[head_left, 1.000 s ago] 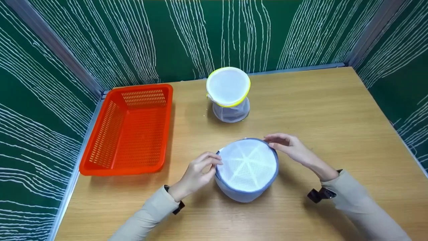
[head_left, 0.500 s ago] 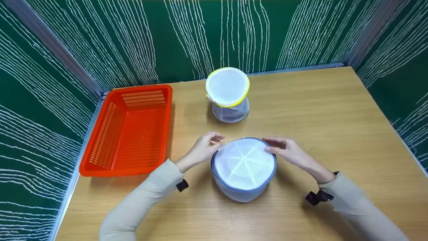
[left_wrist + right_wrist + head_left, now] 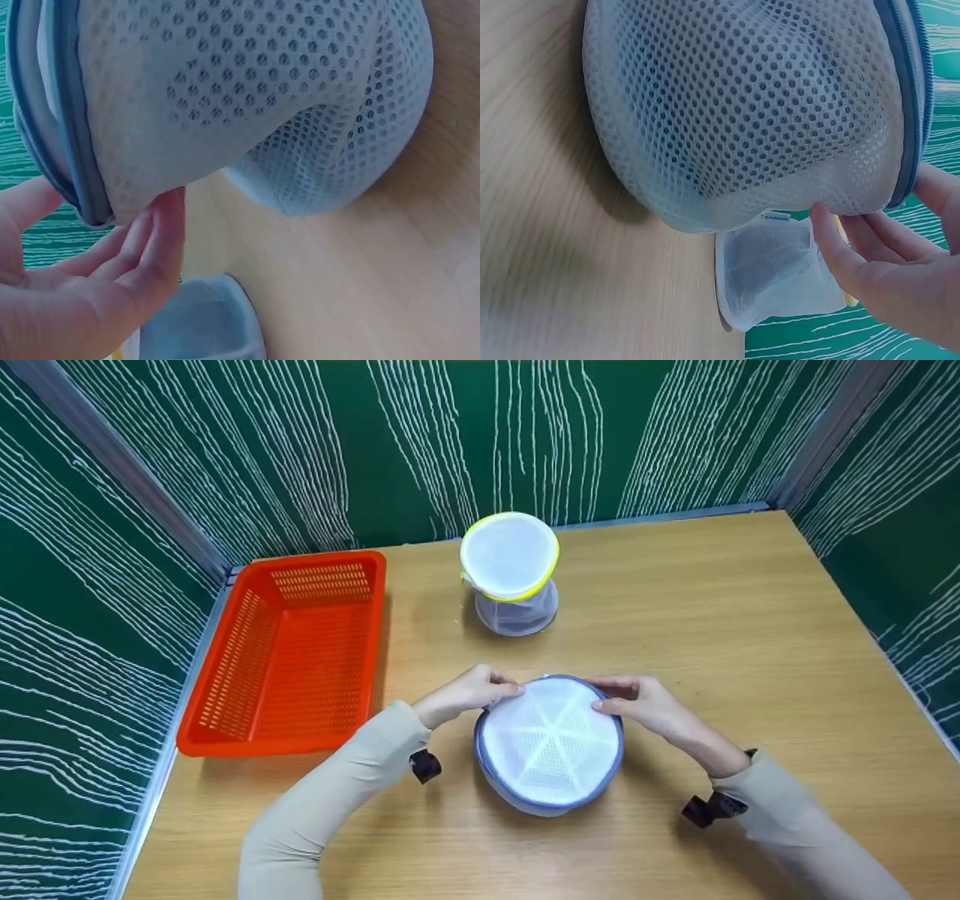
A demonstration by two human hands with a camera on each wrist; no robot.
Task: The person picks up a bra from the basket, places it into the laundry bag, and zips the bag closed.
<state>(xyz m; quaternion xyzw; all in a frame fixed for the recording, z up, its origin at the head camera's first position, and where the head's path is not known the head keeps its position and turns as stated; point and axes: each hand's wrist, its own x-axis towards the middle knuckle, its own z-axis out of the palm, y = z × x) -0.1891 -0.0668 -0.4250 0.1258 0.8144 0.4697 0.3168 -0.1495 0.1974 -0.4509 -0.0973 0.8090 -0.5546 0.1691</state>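
Note:
A round white mesh laundry bag [image 3: 555,750] with blue-grey trim stands on the table in front of me. A zipper [image 3: 922,82] runs along its rim in the right wrist view. At the upper left rim my left hand [image 3: 466,695] pinches the bag, thumb over the top and fingers [image 3: 161,232] against the mesh side below. My right hand [image 3: 654,711] holds the upper right rim likewise, thumb on top, fingers [image 3: 832,247] touching the side. The mesh wall sags inward in the left wrist view.
Behind the bag stands a smaller white mesh bag [image 3: 516,613] with a yellow-edged top. An orange plastic basket [image 3: 379,652] sits to the left. Green walls [image 3: 420,450] with white wavy lines border the wooden table [image 3: 712,607].
My left hand has moved from the bag's left side up to its upper left rim and taken hold there. The bag's top has tilted slightly; my right thumb has come onto it.

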